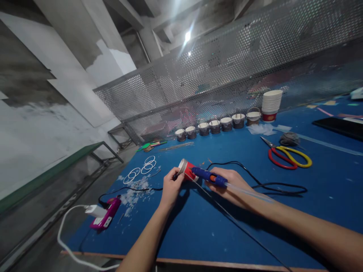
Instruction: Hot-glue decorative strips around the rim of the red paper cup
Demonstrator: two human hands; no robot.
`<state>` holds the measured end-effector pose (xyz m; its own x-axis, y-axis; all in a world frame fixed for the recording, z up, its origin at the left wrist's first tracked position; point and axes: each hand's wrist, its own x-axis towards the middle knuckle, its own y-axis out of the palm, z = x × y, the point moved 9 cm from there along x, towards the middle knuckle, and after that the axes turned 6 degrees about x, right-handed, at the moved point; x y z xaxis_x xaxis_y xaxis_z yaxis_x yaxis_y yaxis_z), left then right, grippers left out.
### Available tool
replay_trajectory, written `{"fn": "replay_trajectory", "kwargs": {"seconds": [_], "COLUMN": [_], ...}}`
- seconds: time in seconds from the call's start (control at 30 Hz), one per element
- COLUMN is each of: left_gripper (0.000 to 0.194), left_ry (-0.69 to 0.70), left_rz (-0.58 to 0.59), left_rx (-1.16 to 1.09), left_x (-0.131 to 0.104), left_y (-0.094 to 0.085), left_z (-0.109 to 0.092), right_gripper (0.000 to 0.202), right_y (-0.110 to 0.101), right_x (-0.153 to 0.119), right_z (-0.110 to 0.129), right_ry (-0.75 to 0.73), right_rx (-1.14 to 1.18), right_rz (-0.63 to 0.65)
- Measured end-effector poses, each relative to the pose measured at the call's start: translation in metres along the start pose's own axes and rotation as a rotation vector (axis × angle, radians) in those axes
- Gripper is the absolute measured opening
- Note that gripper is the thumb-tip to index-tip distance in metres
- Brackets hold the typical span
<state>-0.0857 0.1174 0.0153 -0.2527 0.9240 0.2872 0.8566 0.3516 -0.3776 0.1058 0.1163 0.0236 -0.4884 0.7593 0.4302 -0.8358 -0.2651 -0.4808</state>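
Note:
A small red paper cup (189,170) lies tilted on its side in my left hand (172,186), whose fingers are closed round its rim end. Gray cord is wrapped near that rim, and a long strand (227,212) of it trails down to the table's front edge. My right hand (227,182) is wrapped round a blue glue gun (208,176), with a clear glue stick (249,192) poking out of its back. The gun's nozzle is against or just over the cup's side; exact contact cannot be made out.
Wrapped cups (214,127) line the mesh; a cup stack (271,105) stands at their right. Scissors (283,156) and gray yarn (289,138) lie right. White rings (147,165) and a purple power strip (109,214) are left. A black cable (263,185) crosses the blue table (198,241).

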Motion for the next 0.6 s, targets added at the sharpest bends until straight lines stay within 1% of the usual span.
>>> {"fn": "replay_trajectory", "kwargs": {"seconds": [0.2,0.37,0.6], "left_gripper": [0.008,0.008,0.010], "left_ry": [0.043,0.079,0.091], "left_rz": [0.030,0.020,0.014], "left_rx": [0.033,0.053,0.087], "left_x": [-0.003,-0.005,-0.007], "left_y": [0.005,0.006,0.006], "left_z": [-0.002,-0.005,-0.010], "right_gripper": [0.011,0.012,0.010], "right_y": [0.012,0.013,0.015], "right_x": [-0.003,-0.004,-0.007], "right_z": [-0.003,-0.003,-0.003], "right_ry": [-0.026,-0.021,-0.050], "right_rx": [-0.077,-0.162,-0.199], "right_rz": [0.055,0.062,0.046]}}
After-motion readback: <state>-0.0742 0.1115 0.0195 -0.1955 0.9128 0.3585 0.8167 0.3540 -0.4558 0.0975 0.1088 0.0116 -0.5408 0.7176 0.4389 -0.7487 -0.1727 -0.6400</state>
